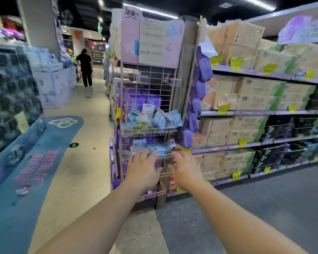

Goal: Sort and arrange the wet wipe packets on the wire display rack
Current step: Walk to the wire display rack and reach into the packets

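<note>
Head view: a pink wire display rack [151,92] stands at an aisle end. Blue wet wipe packets [154,147] lie jumbled in its baskets. Left hand [142,171] and right hand [185,169], fingers spread and empty, reach the lower basket, likely to straighten them.

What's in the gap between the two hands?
In the head view, only the wire basket's front edge and purple packs behind it lie between the left hand and right hand.

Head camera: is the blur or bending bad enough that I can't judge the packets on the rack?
Head view: wide-angle bending bows the shelves and floor edges; the whole frame is smeared, so print on the packets is unreadable. Lighting is even, with no glare on the rack. Both the left hand and right hand show clearly enough.
</note>
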`<state>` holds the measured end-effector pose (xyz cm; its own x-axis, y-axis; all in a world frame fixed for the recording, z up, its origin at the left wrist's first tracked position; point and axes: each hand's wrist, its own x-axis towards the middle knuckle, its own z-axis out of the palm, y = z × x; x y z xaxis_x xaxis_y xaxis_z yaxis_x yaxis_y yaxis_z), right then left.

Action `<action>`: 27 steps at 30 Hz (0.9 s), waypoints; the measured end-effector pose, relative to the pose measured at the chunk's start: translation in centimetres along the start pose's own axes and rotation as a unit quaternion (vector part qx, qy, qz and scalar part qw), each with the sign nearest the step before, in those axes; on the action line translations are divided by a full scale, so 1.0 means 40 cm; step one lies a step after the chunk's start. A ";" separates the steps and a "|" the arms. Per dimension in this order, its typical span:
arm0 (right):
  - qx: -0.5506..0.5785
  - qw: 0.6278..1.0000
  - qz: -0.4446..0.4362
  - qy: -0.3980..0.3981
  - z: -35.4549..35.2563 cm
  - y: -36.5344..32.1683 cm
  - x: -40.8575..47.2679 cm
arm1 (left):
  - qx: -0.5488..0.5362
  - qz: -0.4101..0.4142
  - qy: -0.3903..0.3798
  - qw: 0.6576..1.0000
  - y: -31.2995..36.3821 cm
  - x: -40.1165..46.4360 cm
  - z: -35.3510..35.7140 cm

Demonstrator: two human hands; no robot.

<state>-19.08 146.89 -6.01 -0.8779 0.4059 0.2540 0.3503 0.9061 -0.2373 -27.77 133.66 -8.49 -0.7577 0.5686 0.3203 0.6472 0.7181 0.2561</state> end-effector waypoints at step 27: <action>0.080 0.993 -0.086 0.002 0.221 0.295 0.849 | 0.004 -0.046 0.029 0.999 -0.076 0.773 0.274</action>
<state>-47.65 170.31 -8.49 -0.9187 0.2470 0.3082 0.1379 0.9318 -0.3359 -54.10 153.49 -9.37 -0.8072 0.4764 0.3486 0.5746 0.7694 0.2789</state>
